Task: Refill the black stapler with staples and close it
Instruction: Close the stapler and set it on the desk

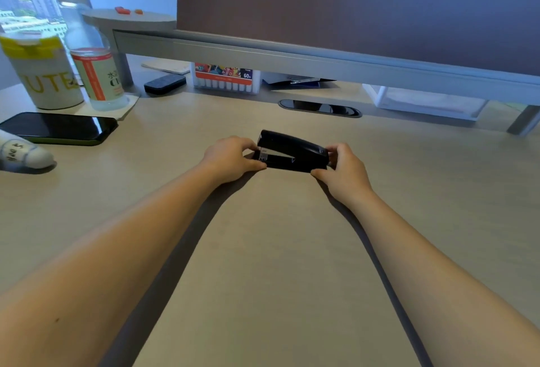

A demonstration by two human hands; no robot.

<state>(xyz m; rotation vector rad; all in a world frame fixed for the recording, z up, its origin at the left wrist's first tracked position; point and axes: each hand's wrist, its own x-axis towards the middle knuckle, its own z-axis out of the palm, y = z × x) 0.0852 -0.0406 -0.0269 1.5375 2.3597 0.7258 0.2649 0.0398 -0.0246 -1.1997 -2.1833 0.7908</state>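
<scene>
Black stapler (292, 152) lies on its side-on length in the middle of a pale wood desk (263, 249), lid down or nearly so, with a strip of silver metal showing at its left end. Both bare hands grasp it. Left hand (230, 157) pinches the stapler's left end between thumb and fingertips. Right hand (342, 172) grips the stapler's right end the same way, thumb at the near edge. Both forearms stretch toward the stapler from the viewer. Well left of the stapler lies a dark phone (58, 128), face up. Behind the stapler sits an oval cable opening (320, 108), and further back a box of markers (226, 78) under a raised shelf.
</scene>
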